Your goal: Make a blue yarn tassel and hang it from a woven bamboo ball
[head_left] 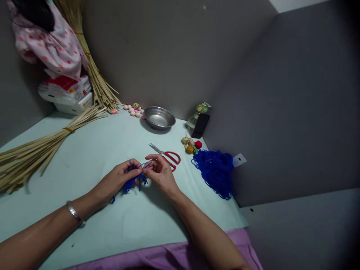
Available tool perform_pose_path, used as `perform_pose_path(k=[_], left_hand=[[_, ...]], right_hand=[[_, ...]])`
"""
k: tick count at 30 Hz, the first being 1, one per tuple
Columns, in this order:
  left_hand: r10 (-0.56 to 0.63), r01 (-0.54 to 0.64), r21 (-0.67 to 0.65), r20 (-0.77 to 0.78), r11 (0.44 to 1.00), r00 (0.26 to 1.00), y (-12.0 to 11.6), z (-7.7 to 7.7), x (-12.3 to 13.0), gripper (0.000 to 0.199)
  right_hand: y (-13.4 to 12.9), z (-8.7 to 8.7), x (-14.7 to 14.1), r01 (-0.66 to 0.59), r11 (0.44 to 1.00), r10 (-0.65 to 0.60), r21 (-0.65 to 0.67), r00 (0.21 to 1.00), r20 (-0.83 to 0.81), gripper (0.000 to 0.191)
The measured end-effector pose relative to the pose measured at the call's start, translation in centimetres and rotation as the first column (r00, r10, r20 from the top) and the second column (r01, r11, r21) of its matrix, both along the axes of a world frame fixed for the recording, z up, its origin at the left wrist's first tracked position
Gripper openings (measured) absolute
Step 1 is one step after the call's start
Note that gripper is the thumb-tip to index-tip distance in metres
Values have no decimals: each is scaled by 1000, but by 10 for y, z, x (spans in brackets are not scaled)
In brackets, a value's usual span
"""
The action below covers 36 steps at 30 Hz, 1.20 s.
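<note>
A small bundle of blue yarn (129,184) with loose strand ends hangs under my left hand (128,173), whose fingers and thumb are closed on it. My right hand (159,170) meets the left at the fingertips, its thumb and fingers pinching a strand of the same yarn. Part of the bundle is hidden by the left fingers. Just beyond my right hand lie red-handled scissors (172,157), blades pointing to the back left. To the right rests a large loose heap of blue yarn (215,170) near the table edge.
Along the back stand a metal bowl (159,118), several pale egg-shaped pieces (132,111), a green pump bottle (194,119) and a dark phone (200,126). Tied straw bundles (56,140) lie left, beside tissue packs (71,92). Grey panels (174,56) enclose the table.
</note>
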<state>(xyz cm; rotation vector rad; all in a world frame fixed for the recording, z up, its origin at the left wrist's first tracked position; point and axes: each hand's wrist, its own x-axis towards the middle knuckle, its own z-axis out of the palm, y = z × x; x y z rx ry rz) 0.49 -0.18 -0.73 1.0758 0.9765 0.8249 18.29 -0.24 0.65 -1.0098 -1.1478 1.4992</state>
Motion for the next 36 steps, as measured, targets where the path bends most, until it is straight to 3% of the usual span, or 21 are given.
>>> perform_pose_path(k=[7,14,18,22,25,30,33,36], left_hand=[[26,-20,-64,83,998,996,-3,12,1,31],[21,-15,-33,167,999,986,-4,14,-1,31],[29,-39,63,158,997,987,-5,13,-1,29],[68,-71,175,26,982,997,-3,9,-2,24],[20,-17,149,-23,989,1000,0,3,-2,25],[-62,63,88,-15,994,998,0,-3,1,35],[-68,68,39,-17,997,998,-1,0,2,36],[-31,31,0,-16,1000,999,-2,5,1,35]], right_hand=[[-2,0,0,-39,999,39,-7,999,24,45],[0,-5,0,-61,998,61,5,998,6,42],[1,-8,1,-53,999,53,11,999,-5,42],[4,-9,2,32,999,-32,26,999,-7,45],[5,-8,3,62,997,-62,35,998,5,45],[2,-2,3,1,1000,-1,18,1000,-18,48],[1,3,3,-26,999,28,32,998,-55,49],[0,5,5,19,995,-19,95,1000,5,40]])
